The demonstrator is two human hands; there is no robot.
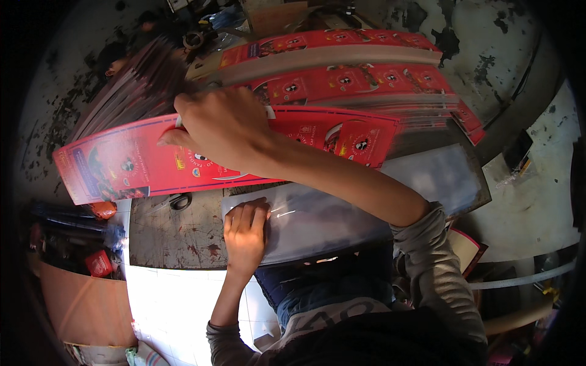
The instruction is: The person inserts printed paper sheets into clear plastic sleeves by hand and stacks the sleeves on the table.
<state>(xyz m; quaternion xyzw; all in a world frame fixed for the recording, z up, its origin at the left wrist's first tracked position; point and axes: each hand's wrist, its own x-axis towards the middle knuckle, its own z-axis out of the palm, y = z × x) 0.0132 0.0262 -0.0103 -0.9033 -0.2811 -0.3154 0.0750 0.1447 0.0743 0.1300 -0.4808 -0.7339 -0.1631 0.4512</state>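
Note:
A long red printed sheet [293, 128] with food pictures hangs tilted over the workbench [177, 238]. My right hand [223, 125] reaches across from the right and is closed on its upper edge. Below it, a stack of long clear plastic sheets [329, 226] lies along the bench's near edge. My left hand [246, 230] rests on the left end of this plastic, fingers side by side and slightly bent, with nothing seen lifted in them. Behind the held sheet are more red printed strips [360, 79] in long rows, partly covered by it.
A fanned bundle of sheets [131, 91], smeared by motion, stands at the far left. Dark-handled scissors [180, 201] lie on the bench. A brown cardboard box [85, 305] and a red packet [99, 263] are at the lower left. White floor tiles [183, 305] show below the bench.

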